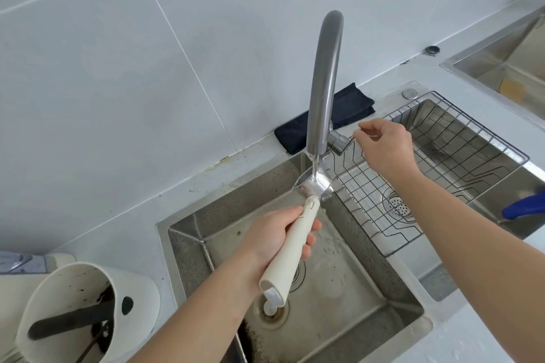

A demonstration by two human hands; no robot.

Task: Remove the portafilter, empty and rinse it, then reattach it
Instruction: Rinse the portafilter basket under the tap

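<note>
Rinsing step under way. Left hand [277, 240] clenched round the cream handle of the portafilter [298, 233], metal head held tilted up under the tap [323, 82], above the back edge of the left sink [398, 315]. Thin stream of water running from the spout onto the metal head. Right hand [383, 147] up by the tap lever [339, 141], fingers loosely curled at its tip, grasping nothing solid that shows; whether touching the lever or just beside it, cannot tell. Wire rack [442, 162] sitting in the right sink, dark cloth [324, 118] folded against the wall behind the tap, cream bin [88, 312] with dark grounds at the front left corner of the counter.

Risks from here: wet handle slipping in a one-handed grip, dropping the portafilter into the basin; too much flow from a hard push on the lever, splashing over the counter edge; head tilted wrongly, leaving grounds inside.
</note>
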